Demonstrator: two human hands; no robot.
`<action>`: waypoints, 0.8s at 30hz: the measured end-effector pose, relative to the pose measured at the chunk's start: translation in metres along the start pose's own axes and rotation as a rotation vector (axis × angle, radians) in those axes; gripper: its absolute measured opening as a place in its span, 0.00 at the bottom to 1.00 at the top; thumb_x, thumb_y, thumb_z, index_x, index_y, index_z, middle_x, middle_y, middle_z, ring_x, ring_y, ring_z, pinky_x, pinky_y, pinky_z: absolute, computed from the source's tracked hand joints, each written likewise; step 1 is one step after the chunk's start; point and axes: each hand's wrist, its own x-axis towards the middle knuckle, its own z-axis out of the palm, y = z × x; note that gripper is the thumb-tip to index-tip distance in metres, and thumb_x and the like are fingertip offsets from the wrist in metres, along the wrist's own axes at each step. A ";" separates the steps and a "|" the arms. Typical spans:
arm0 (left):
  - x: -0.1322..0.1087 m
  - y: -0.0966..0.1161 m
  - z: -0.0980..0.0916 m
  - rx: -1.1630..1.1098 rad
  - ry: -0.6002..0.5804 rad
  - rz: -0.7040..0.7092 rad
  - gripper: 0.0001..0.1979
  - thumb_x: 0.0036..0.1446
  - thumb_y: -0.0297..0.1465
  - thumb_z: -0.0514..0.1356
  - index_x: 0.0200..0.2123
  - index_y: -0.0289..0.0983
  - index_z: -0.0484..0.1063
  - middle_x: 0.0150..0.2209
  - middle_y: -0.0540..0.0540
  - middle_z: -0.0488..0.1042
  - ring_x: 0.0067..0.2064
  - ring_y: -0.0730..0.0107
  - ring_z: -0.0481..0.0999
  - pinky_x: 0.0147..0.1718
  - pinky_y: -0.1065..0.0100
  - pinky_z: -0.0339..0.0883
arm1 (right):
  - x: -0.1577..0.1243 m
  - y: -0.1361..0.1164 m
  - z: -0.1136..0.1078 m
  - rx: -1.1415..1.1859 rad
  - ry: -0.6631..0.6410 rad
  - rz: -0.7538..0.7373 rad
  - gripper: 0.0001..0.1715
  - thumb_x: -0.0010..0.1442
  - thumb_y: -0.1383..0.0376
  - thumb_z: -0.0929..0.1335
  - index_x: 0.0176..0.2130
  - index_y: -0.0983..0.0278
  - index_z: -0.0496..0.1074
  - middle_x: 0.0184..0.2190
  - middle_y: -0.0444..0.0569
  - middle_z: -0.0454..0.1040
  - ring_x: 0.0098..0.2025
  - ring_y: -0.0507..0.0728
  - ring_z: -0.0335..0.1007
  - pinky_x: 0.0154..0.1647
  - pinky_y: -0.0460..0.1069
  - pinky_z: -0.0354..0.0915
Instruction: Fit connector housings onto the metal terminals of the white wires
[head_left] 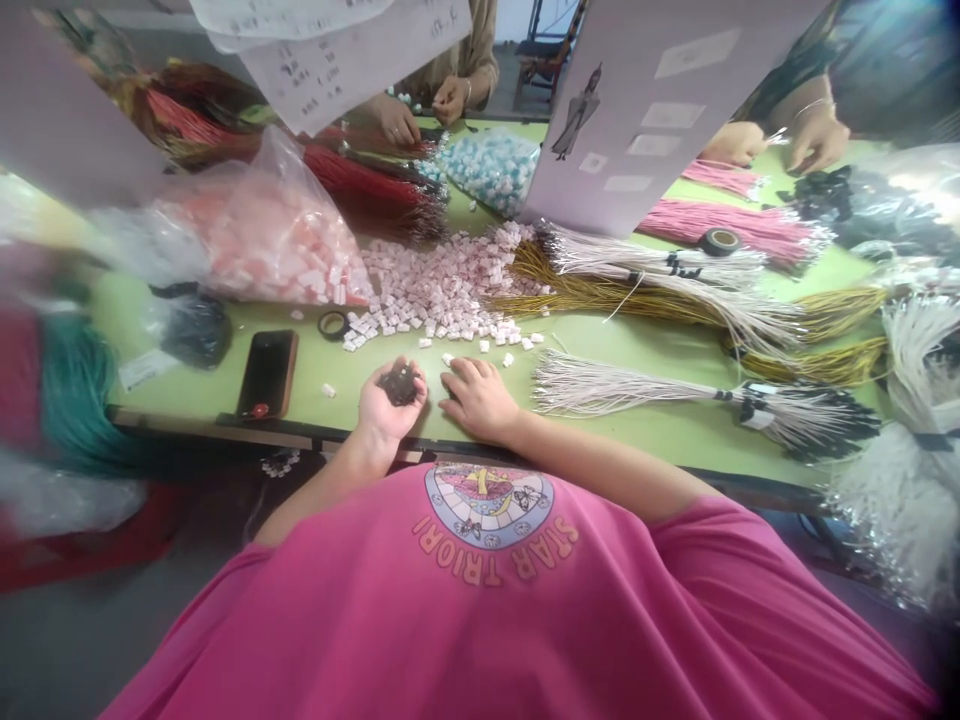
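Light green tabletop (pixel 330 362); near-black pieces (pixel 400 385) at centre; pale pink connectors (pixel 442 280) at twelve o'clock; mustard wires (pixel 660 303) at two; teal wires (pixel 75 375) at nine; magenta shirt (pixel 360 600) at six, round multicoloured print (pixel 487 505)

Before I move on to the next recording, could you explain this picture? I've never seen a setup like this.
There is no machine here: a person works with two bare hands, seen by a head-worn camera looking forward and down. The left hand is cupped, palm up, holding a dark clump, too blurred to identify. The right hand is palm down on the green table, near loose pale pieces. Beyond them lies a pile of small pale pieces; a phone is on the left, a bundle of white wires on the right. Other people's hands show across the table.
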 end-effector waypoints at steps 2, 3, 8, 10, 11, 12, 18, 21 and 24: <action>0.000 0.001 -0.002 -0.004 0.000 -0.013 0.09 0.55 0.27 0.52 0.28 0.34 0.72 0.28 0.44 0.72 0.31 0.70 0.73 0.26 0.73 0.69 | 0.001 0.000 -0.001 -0.034 -0.009 -0.006 0.29 0.58 0.49 0.64 0.52 0.64 0.68 0.58 0.59 0.60 0.56 0.67 0.53 0.56 0.61 0.51; -0.001 0.001 -0.002 -0.004 0.004 -0.017 0.09 0.55 0.27 0.52 0.28 0.34 0.72 0.28 0.44 0.72 0.31 0.70 0.73 0.26 0.73 0.69 | 0.003 0.000 -0.002 -0.049 -0.032 -0.019 0.28 0.58 0.49 0.64 0.51 0.64 0.68 0.57 0.59 0.60 0.54 0.67 0.54 0.54 0.61 0.52; -0.001 0.001 -0.002 0.008 0.011 -0.007 0.10 0.55 0.27 0.52 0.28 0.34 0.72 0.28 0.44 0.72 0.31 0.70 0.73 0.26 0.73 0.69 | 0.011 -0.003 -0.001 -0.084 -0.196 -0.040 0.20 0.65 0.58 0.56 0.42 0.65 0.71 0.44 0.58 0.68 0.42 0.60 0.63 0.42 0.54 0.59; 0.000 0.000 -0.003 0.012 0.014 -0.009 0.10 0.55 0.28 0.52 0.28 0.34 0.72 0.28 0.43 0.72 0.31 0.70 0.73 0.26 0.72 0.69 | 0.012 -0.003 0.001 -0.089 -0.224 -0.032 0.20 0.66 0.61 0.55 0.42 0.66 0.71 0.42 0.58 0.69 0.39 0.59 0.65 0.37 0.52 0.60; 0.000 0.000 -0.003 0.016 0.018 -0.013 0.10 0.56 0.28 0.52 0.28 0.34 0.72 0.28 0.43 0.72 0.31 0.69 0.73 0.26 0.72 0.69 | 0.012 -0.002 0.002 -0.084 -0.224 -0.027 0.20 0.66 0.62 0.55 0.42 0.66 0.71 0.41 0.58 0.69 0.38 0.59 0.65 0.36 0.52 0.60; 0.000 -0.001 -0.003 0.020 0.024 -0.019 0.11 0.56 0.28 0.51 0.28 0.34 0.72 0.28 0.43 0.72 0.30 0.69 0.73 0.26 0.72 0.69 | 0.012 0.000 0.003 -0.064 -0.213 -0.019 0.20 0.65 0.62 0.55 0.41 0.66 0.71 0.41 0.58 0.70 0.38 0.59 0.65 0.35 0.51 0.60; 0.000 -0.011 0.000 0.039 0.007 -0.057 0.12 0.57 0.28 0.50 0.30 0.34 0.73 0.29 0.43 0.74 0.30 0.69 0.74 0.27 0.70 0.70 | 0.030 0.024 0.000 0.449 0.143 0.289 0.09 0.56 0.65 0.62 0.30 0.66 0.70 0.29 0.49 0.71 0.32 0.53 0.64 0.35 0.48 0.61; 0.003 -0.025 0.008 0.046 -0.026 -0.094 0.11 0.57 0.29 0.51 0.32 0.33 0.72 0.30 0.42 0.74 0.32 0.68 0.76 0.30 0.68 0.71 | 0.047 0.021 -0.010 0.669 0.271 0.388 0.12 0.57 0.61 0.61 0.31 0.65 0.69 0.25 0.44 0.70 0.27 0.51 0.63 0.29 0.46 0.60; 0.008 -0.041 0.017 0.082 0.002 -0.050 0.10 0.58 0.28 0.51 0.29 0.34 0.71 0.27 0.45 0.73 0.32 0.67 0.75 0.32 0.67 0.71 | 0.055 -0.002 -0.019 0.858 0.349 0.340 0.10 0.55 0.61 0.63 0.30 0.64 0.68 0.25 0.43 0.69 0.27 0.51 0.64 0.30 0.46 0.61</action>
